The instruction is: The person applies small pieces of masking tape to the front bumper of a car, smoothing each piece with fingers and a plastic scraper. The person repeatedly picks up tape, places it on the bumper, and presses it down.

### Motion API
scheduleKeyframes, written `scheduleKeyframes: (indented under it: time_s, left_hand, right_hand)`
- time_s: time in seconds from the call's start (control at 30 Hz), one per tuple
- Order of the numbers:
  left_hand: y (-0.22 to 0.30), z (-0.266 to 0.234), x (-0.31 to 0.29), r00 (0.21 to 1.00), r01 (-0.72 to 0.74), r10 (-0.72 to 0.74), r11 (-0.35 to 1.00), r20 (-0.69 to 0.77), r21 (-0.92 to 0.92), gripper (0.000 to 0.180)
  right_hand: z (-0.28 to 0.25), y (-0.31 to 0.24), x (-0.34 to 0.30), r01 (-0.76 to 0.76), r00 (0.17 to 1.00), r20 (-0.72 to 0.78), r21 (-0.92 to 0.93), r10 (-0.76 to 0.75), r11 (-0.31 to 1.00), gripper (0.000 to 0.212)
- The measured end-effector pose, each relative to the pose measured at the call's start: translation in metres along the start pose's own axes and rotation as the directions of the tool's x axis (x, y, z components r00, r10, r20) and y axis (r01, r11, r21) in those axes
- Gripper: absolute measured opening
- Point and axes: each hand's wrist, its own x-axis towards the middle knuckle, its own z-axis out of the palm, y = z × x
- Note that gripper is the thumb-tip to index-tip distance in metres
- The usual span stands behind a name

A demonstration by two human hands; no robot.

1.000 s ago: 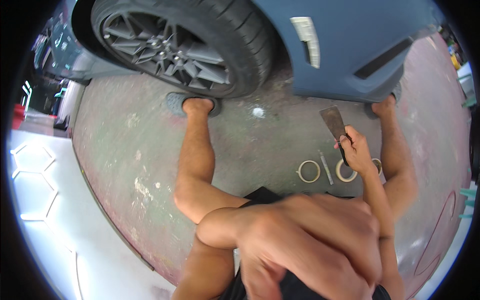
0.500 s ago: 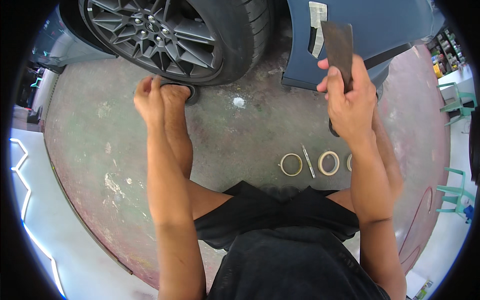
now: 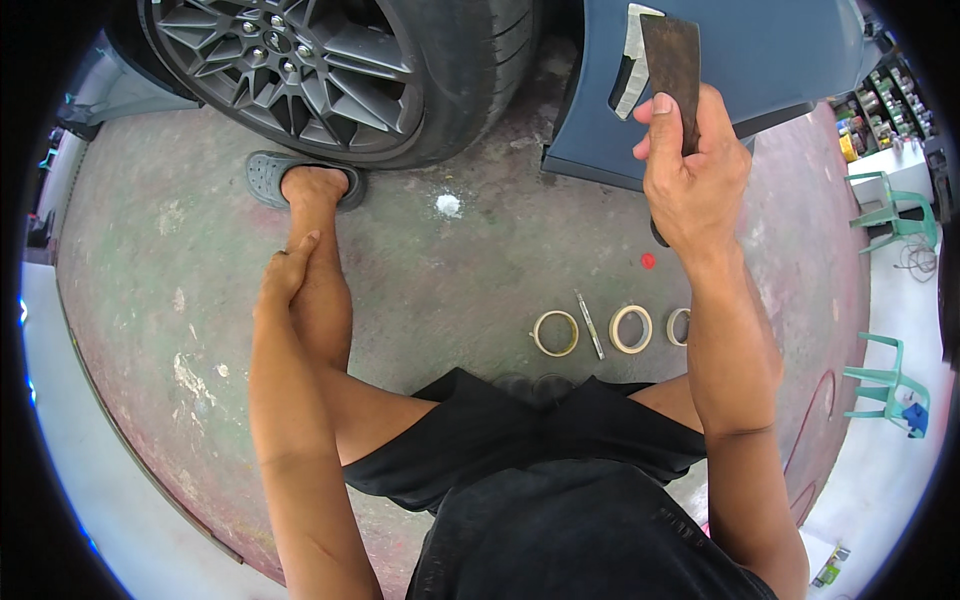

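My right hand (image 3: 696, 180) grips a flat, dark brown, roughly rectangular piece (image 3: 672, 62) between thumb and fingers. It stands upright in front of the blue car panel (image 3: 770, 60), overlapping a light, tape-like strip (image 3: 634, 60) with a dark slot beside it. Whether the piece touches the panel I cannot tell. My left hand (image 3: 288, 270) rests on my left shin with its fingers laid along the leg, holding nothing.
A car wheel (image 3: 340, 80) rises ahead of my grey clog (image 3: 268, 178). White powder (image 3: 448, 206) and a small red thing (image 3: 648, 261) lie on the floor. Nearer are tape rolls (image 3: 630, 312) and a slim pen-like tool (image 3: 590, 325). Green chairs (image 3: 885, 385) stand right.
My left hand has come down from near the foot onto my shin. My right hand still holds the brown piece, slightly higher in view. The red thing on the floor now shows.
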Motion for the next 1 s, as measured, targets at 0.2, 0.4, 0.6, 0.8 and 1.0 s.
scheduleKeyframes:
  time_s: [0.2,0.4,0.6,0.8,1.0]
  left_hand:
    - [0.0,-0.0003,0.0011,1.0,0.013,-0.013,1.0,-0.008,0.018,0.121]
    - [-0.0049,0.0014,0.0078,1.0,-0.01,0.01,1.0,-0.005,0.013,0.122]
    - [-0.002,0.0005,0.0039,1.0,-0.007,0.007,1.0,0.002,0.019,0.123]
    - [-0.0037,0.0008,0.0072,1.0,-0.018,0.018,0.999,0.001,0.033,0.123]
    - [-0.0033,-0.0003,0.0049,1.0,-0.012,0.012,1.0,0.004,0.01,0.122]
  right_hand:
    - [0.0028,-0.002,0.0071,0.02,1.0,-0.006,0.014,-0.02,1.0,0.01]
    - [0.0046,-0.0059,0.0084,-0.021,1.0,0.004,0.01,0.021,1.0,0.011]
    - [0.0068,-0.0059,0.0082,0.0,1.0,-0.023,-0.024,-0.001,1.0,0.013]
    - [0.0059,-0.0072,0.0077,0.015,1.0,-0.017,-0.035,-0.016,0.999,0.014]
    - [0.0066,-0.0101,0.0076,-0.001,1.0,-0.009,-0.038,0.001,0.999,0.013]
